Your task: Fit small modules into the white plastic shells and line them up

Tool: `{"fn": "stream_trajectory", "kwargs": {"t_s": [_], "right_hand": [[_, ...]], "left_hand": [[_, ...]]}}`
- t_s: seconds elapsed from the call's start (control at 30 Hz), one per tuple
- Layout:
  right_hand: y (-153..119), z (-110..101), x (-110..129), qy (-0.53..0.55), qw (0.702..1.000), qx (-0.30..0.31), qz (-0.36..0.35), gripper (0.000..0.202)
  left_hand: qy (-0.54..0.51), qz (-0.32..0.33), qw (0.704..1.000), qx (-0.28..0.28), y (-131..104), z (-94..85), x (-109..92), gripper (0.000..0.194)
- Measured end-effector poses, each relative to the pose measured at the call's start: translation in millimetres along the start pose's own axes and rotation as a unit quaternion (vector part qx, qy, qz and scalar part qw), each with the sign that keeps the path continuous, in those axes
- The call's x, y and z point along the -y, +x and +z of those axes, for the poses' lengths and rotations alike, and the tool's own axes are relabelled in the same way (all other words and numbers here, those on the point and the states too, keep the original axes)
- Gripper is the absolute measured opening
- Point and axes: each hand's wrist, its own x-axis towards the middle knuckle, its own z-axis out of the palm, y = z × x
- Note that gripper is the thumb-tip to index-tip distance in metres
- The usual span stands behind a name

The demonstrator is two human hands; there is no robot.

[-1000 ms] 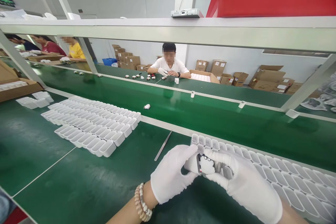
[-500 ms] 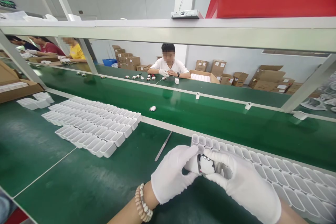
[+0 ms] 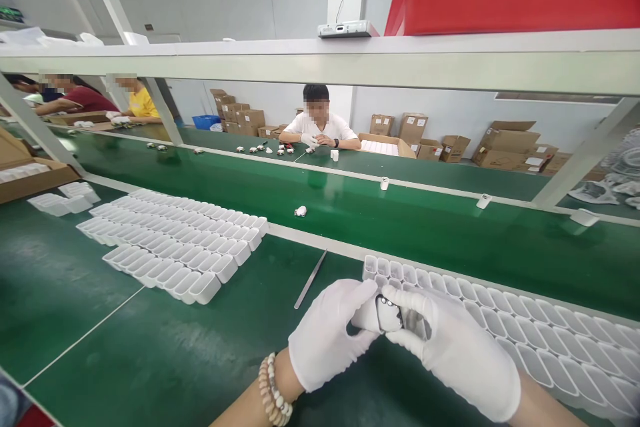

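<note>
Both my hands wear white gloves and meet over the green bench. My left hand (image 3: pixel 333 333) grips a small white plastic case (image 3: pixel 367 315), fingers and thumb closed on its sides. At the open end of that case sits a white part with a black edge (image 3: pixel 389 313) and small shiny round spots. My right hand (image 3: pixel 450 343) pinches this part from the right, so it lies partly inside the case; how deep is hidden. Behind and beside my right hand stand rows of open white cases (image 3: pixel 520 327). Metal tweezers (image 3: pixel 311 278) lie left of my hands.
More rows of white cases (image 3: pixel 175 240) cover the bench at left. Beyond a pale rail (image 3: pixel 310 238) runs a green belt (image 3: pixel 240 197) bearing a small white part (image 3: pixel 301 211) and several cases. A shelf beam (image 3: pixel 320 67) crosses overhead. A co-worker (image 3: pixel 320 123) sits opposite.
The black-edged part has moved left, further into the case, with my right hand following. On the belt, the small white part and the cases have shifted right.
</note>
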Motion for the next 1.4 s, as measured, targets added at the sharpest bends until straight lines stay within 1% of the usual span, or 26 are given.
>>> {"fn": "stream_trajectory", "kwargs": {"t_s": [0.07,0.13,0.17,0.23,0.27,0.3,0.33,0.4,0.47,0.6,0.8,0.97,1.07,1.23,1.4], "right_hand": [[2.8,0.6,0.9,-0.007,0.999,0.052,0.008,0.013],[5.6,1.4,0.4,-0.024,0.996,0.08,-0.01,0.017],[6.6,1.9,-0.2,-0.031,0.995,0.086,-0.025,0.027],[6.7,3.3,-1.7,-0.044,0.995,0.081,-0.046,0.057],[5.7,4.2,-2.3,-0.052,0.995,0.064,-0.05,0.069],[3.9,5.3,-2.7,-0.061,0.996,0.038,-0.05,0.075],[1.5,6.6,-2.6,-0.071,0.996,0.007,-0.047,0.075],[-4.5,10.0,-1.4,-0.094,0.994,-0.042,-0.043,0.068],[-10.2,14.7,1.1,-0.121,0.989,-0.062,-0.05,0.063],[-15.9,24.7,7.1,-0.158,0.98,-0.084,-0.084,0.068],[-15.1,32.4,9.7,-0.151,0.978,-0.095,-0.106,0.064],[-16.5,35.9,10.8,-0.145,0.98,-0.094,-0.101,0.065],[-18.1,38.6,12.1,-0.132,0.984,-0.087,-0.084,0.07],[-19.1,43.3,13.7,-0.103,0.991,-0.069,-0.054,0.082],[-22.2,49.9,13.6,-0.08,0.994,-0.057,-0.036,0.088]], "left_hand": [[-0.003,-0.001,1.0,-0.006,-0.4,1.2,0.5,0.067],[-0.006,-0.013,1.0,-0.017,-0.1,2.0,0.8,0.067],[-0.008,-0.024,0.999,-0.023,0.4,2.2,0.8,0.067],[-0.012,-0.05,0.998,-0.035,1.8,2.1,0.5,0.066],[-0.014,-0.059,0.997,-0.044,2.6,1.9,0.3,0.065],[-0.014,-0.065,0.996,-0.055,3.2,1.8,0.0,0.063],[-0.012,-0.07,0.995,-0.066,3.5,1.7,-0.4,0.061],[-0.007,-0.078,0.993,-0.09,3.1,2.1,-1.1,0.056],[0.0,-0.087,0.991,-0.103,1.7,3.0,-2.0,0.053],[0.011,-0.105,0.987,-0.123,-0.9,4.9,-3.9,0.05],[0.004,-0.11,0.984,-0.141,-0.4,5.2,-5.6,0.049],[0.005,-0.111,0.983,-0.148,-2.7,5.6,-5.9,0.053],[0.007,-0.116,0.983,-0.146,-4.0,6.0,-5.6,0.054],[0.015,-0.123,0.983,-0.139,-5.0,6.2,-5.4,0.054],[0.003,-0.111,0.985,-0.135,-5.1,3.0,-10.4,0.049]]}}
